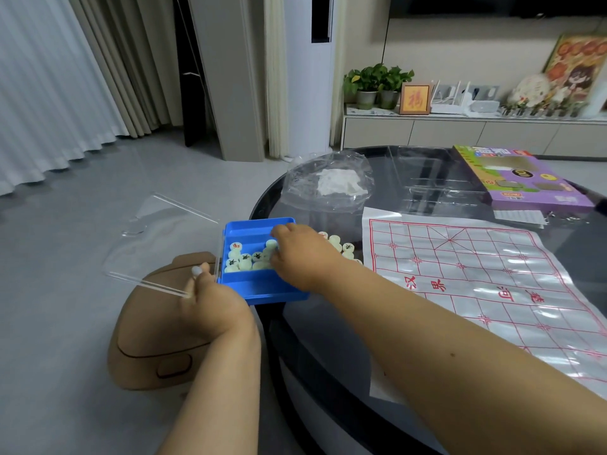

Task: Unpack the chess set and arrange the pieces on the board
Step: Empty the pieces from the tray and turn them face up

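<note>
While blue case (262, 292) overhangs table (328, 356) edge | right hand (297, 257) inside

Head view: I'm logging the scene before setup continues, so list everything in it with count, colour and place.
blue box: one, blue, table's near-left edge
clear lid: one, transparent, open leftward
chess pieces: several, cream, inside box; more beside it
board sheet: one, white with red lines, flat on table
plastic bag: one, clear, behind box
purple carton: one, far right
brown stool: one, on floor
left hand: holds lid's edge
right hand: fingers on pieces in box
</note>
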